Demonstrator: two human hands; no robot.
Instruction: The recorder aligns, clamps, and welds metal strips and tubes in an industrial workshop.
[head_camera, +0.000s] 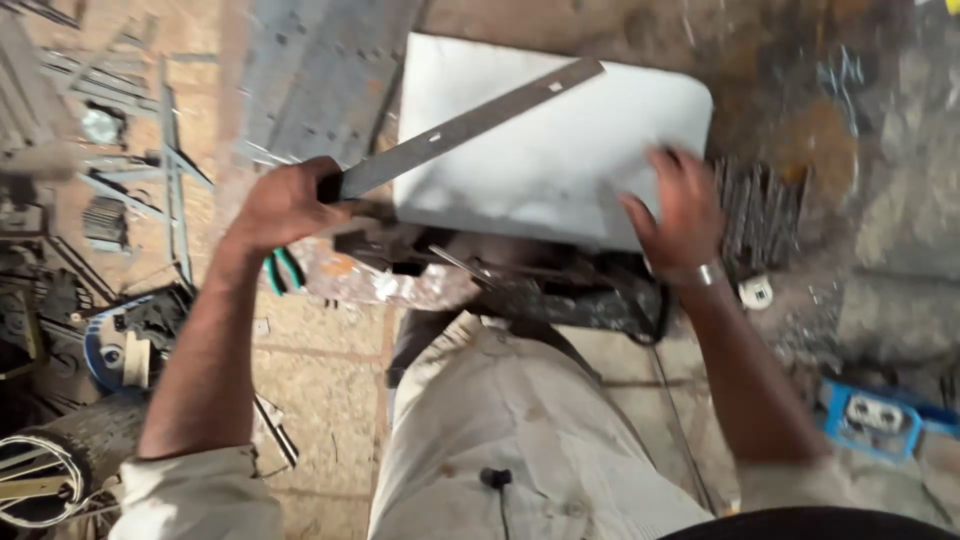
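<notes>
My left hand grips one end of a long flat grey metal bar with small holes; the bar slants up to the right across a white metal sheet. My right hand, a metal watch band at the wrist, lies flat on the sheet's right part with fingers spread. The sheet rests on a dark, cluttered stand in front of my knees. The frame is motion-blurred.
Green-handled pliers lie below my left hand beside crumpled foil. Grey perforated metal plates lie at the top, metal strips and scrap at the left, a bundle of rods right of the sheet, a blue box lower right.
</notes>
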